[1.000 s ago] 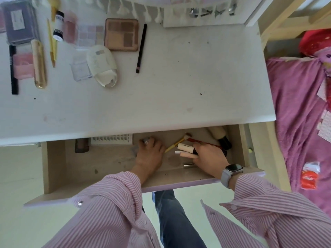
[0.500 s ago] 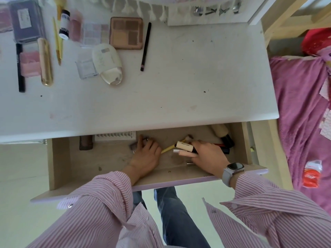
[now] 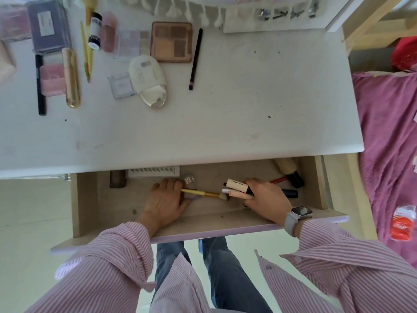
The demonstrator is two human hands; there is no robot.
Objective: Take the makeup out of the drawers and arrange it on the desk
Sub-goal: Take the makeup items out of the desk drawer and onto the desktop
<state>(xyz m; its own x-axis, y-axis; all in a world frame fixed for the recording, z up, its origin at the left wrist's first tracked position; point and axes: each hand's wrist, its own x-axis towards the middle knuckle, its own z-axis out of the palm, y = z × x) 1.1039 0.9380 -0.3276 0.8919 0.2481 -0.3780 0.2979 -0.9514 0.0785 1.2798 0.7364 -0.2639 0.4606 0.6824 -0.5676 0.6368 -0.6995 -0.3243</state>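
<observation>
My left hand point(image 3: 167, 199) pinches a brush point(image 3: 203, 193), my right hand point(image 3: 265, 197) grips several tubes point(image 3: 237, 186); one could slip.

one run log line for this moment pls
stage: emptying drawer | left hand: grips yellow brush | right hand: holds cream tube | desk: several items laid out

Shirt: pink-and-white pinstriped button-up, hanging open at the front, small pale buttons along the placket.
Sleeves point(image 3: 108, 263): long, loose, cuffs turned back above both wrists.
Right wrist: smartwatch point(image 3: 301, 211) with dark square face on a pale grey band.
Legs: blue denim jeans point(image 3: 225, 274).
</observation>
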